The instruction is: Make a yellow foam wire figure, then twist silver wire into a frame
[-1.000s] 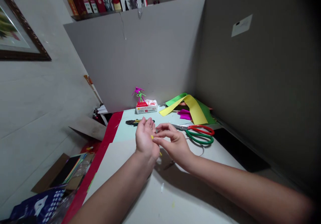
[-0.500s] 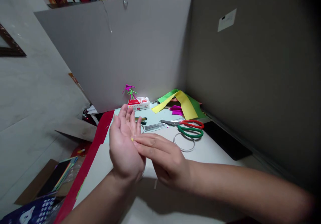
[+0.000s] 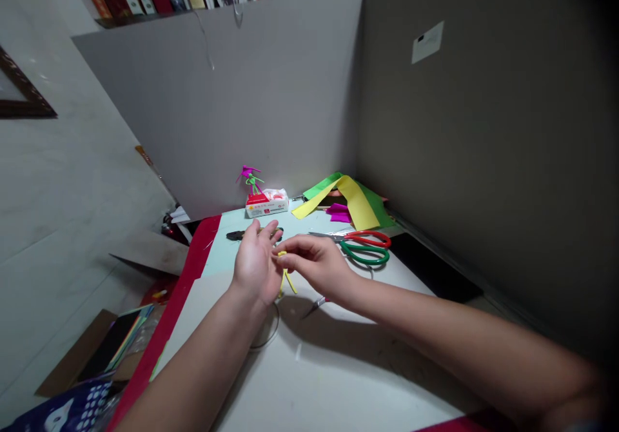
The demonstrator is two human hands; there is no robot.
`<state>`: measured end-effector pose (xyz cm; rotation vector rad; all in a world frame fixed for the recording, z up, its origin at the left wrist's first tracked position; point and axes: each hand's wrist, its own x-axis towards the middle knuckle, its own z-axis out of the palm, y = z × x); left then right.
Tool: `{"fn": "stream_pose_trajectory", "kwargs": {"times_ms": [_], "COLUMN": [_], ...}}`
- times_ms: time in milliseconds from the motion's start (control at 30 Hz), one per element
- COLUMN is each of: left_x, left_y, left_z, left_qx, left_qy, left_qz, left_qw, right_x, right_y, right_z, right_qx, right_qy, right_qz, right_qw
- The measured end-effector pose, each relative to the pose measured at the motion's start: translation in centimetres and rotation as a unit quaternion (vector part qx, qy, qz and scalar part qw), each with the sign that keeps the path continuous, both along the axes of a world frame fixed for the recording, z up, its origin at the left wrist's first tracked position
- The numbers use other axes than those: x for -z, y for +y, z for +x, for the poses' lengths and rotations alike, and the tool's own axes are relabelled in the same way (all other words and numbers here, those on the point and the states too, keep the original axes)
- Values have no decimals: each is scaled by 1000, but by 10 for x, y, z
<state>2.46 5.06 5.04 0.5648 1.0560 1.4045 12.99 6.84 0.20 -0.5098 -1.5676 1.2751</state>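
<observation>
My left hand (image 3: pixel 255 265) is held palm up above the table, fingers stretched and spread. Beside its palm, the thumb and index finger of my right hand (image 3: pixel 325 268) pinch a small yellow figure-like piece (image 3: pixel 289 282). Two thin yellow strips dangle from the pinch like legs; fingers partly cover its top. Whether it touches the left palm is unclear. Under my right hand, a pointed metal tool (image 3: pixel 315 305) shows only in part. Large scissors (image 3: pixel 356 235) with one red and one green handle lie behind that hand.
Black-jawed pliers (image 3: pixel 235 235) lie behind my left hand. A red-and-white box (image 3: pixel 267 207) carries pink and green stick figures (image 3: pixel 251 179). Yellow paper (image 3: pixel 360 201), green paper (image 3: pixel 382 214) and a black phone-like slab (image 3: pixel 432 267) sit right. Grey panels (image 3: pixel 290 84) enclose the back.
My right fingers have lifted from the left palm and now pinch the yellow piece, whose strips have come into view. My left hand has shifted right and its fingers have spread.
</observation>
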Motion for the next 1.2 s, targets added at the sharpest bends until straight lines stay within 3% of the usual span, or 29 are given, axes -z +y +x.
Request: {"fn": "stream_pose_trajectory", "kwargs": {"times_ms": [300, 633, 867, 1200], "left_x": [3, -3, 0, 6], "left_y": [4, 6, 10, 17], "left_z": [-9, -19, -29, -44], "left_qx": [56, 87, 92, 183], "left_qy": [42, 71, 124, 233], "left_qz": [21, 25, 44, 47], "left_qw": [997, 993, 987, 954], "right_x": [6, 13, 18, 17], "right_y": [6, 18, 19, 17], "right_z": [-1, -1, -2, -3], "right_qx": [-103, -148, -134, -111], "right_qy": [15, 55, 28, 6], "right_qz": [-106, -204, -212, -185], "right_qw": [989, 966, 968, 976]}}
